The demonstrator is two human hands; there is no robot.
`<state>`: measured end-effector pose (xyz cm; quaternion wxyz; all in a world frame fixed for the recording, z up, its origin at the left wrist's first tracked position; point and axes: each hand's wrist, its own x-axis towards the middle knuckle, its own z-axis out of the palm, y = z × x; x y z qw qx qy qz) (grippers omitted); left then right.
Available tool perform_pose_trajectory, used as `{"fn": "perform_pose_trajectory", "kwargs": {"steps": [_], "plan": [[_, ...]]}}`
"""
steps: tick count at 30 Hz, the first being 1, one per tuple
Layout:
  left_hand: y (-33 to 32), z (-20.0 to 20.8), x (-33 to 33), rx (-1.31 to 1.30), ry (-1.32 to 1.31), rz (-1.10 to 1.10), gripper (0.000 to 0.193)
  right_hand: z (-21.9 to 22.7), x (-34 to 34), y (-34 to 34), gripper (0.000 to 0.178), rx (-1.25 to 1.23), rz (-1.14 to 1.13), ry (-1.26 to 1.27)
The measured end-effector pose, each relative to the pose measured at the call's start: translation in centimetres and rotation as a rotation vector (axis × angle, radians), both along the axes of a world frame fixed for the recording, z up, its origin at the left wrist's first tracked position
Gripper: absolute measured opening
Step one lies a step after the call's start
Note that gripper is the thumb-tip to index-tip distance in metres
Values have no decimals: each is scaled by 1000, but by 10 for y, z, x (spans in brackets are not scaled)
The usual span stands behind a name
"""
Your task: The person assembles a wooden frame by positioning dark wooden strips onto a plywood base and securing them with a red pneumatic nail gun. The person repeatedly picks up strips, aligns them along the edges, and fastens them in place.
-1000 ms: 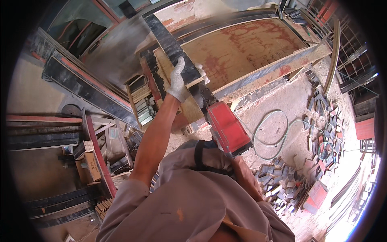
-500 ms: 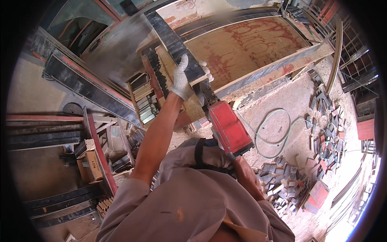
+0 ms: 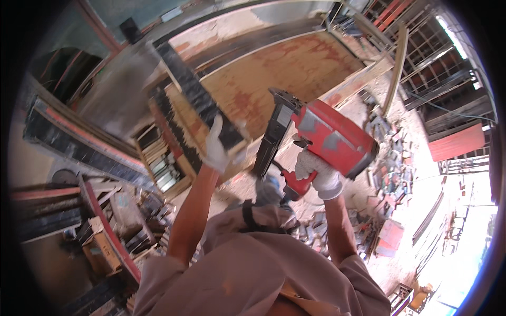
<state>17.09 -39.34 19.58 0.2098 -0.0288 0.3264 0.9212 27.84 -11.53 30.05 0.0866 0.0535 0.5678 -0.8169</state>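
Observation:
My gloved right hand (image 3: 319, 176) is wrapped round the grip of a red nail gun (image 3: 335, 138). The tool has a black nose and a long black magazine (image 3: 273, 141), and it hangs in the air right of the board's near end. With its thumb along the top, my gloved left hand (image 3: 216, 149) grips the near end of a long dark board (image 3: 192, 84); its fingers blur at the board's right edge. The board lies slantwise over the left end of a wide plywood panel (image 3: 247, 84) with reddish stains.
Wood offcuts (image 3: 316, 227) lie scattered over the floor to the right. A wooden crate of strips (image 3: 166, 176) stands left of my left hand. Long dark boards (image 3: 84, 131) lean at the left, above a rack with a red upright (image 3: 108, 224). A bent timber (image 3: 396, 71) rises at the right.
My right hand has come up into view with the nail gun, which has swung up and right, off the board's end. The view has shifted; my left hand stays on the board.

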Motion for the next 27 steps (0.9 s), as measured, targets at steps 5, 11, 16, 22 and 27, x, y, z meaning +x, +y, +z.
{"fn": "perform_pose_trajectory", "kwargs": {"steps": [5, 11, 16, 22, 27], "plan": [[0, 10, 4, -50, -134, 180, 52, 75, -116, 26, 39, -215, 280, 1], [-41, 33, -96, -413, -83, 439, 25, 85, -270, 21, 38, -35, 480, -18], [-114, 41, -198, -527, -199, 550, 23, 123, -361, -62, 21, 205, 628, -76], [-146, 53, -266, -496, -236, 506, 17, 125, -439, -134, 16, 558, 897, 147], [-158, 27, -288, -515, -268, 463, 20, 124, -472, -193, 28, 629, 910, -139]]}}
